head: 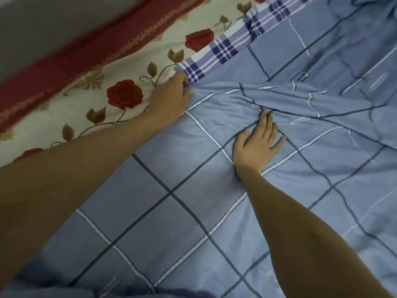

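Blue cloth with dark and white lines lies over most of the bed. This is our cover (pixel 193 211). It is flat near us. Farther away, on the right, it is bunched and wrinkly. Under it is a cream sheet (pixel 86 100) with red roses, bare along the left side.

Our left hand (pixel 171 97) is at the cover's left edge, right where the blue meets the sheet. Its fingers curl round the edge and grip it. We think we hold it there so we can pull the edge straight along the side of the bed. Just past this hand the edge is turned over. A checked strip (pixel 223 48) of white and dark blue shows there, and it looks like the cover's other side.

Our right hand (pixel 256 143) lies on top of the cover, near the middle. It is open, with its fingers straight and spread, and it holds nothing. The fingertips touch a long fold (pixel 268 97) that runs across the cloth from beside the left hand. We think the flat hand presses down to stop the cloth from sliding when the other hand tugs, or to push the fold flat.

The job looks partly done. The near part is smooth, but the far part is not. If we tug too hard, the fold may grow.
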`<state>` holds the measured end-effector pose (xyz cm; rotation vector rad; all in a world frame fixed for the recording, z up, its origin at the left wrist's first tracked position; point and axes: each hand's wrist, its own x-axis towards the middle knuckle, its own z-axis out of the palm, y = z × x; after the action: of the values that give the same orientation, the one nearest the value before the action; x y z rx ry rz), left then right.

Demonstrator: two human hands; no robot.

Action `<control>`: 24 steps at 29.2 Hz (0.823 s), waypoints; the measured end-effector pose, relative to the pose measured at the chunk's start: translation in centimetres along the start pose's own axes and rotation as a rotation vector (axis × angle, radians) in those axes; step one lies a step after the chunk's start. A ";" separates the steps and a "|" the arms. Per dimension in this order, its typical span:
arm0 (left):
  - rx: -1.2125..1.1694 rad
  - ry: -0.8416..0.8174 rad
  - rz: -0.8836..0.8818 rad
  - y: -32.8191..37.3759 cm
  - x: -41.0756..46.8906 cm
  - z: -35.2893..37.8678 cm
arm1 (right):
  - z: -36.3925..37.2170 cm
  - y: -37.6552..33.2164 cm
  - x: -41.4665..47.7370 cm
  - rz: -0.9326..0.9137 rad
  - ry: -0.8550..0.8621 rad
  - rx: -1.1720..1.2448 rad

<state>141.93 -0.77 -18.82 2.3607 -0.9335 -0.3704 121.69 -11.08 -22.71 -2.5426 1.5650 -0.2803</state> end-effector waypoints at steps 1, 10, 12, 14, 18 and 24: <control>0.011 -0.004 0.015 0.3 0.6 0.2 | -0.1 -0.1 0.1 -0.014 -0.009 0.010; 0.170 0.158 0.118 0.3 2.3 2.2 | -0.1 0.5 1.3 -0.040 -0.049 -0.018; 0.220 0.150 0.201 0.1 3.4 2.5 | -0.2 0.3 1.4 -0.036 -0.054 -0.018; 0.208 0.043 0.364 0.4 5.0 2.4 | -0.2 0.1 1.6 -0.037 -0.065 -0.023; 0.157 -0.124 0.474 3.3 9.1 3.8 | -0.1 0.2 1.7 -0.034 -0.099 -0.029; -0.192 -0.251 0.224 10.7 13.1 5.8 | -0.4 0.5 2.2 -0.011 -0.167 -0.039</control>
<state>143.04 -18.55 -17.64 2.0420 -1.2079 -0.6455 122.09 -13.27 -22.24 -2.5305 1.5088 -0.0373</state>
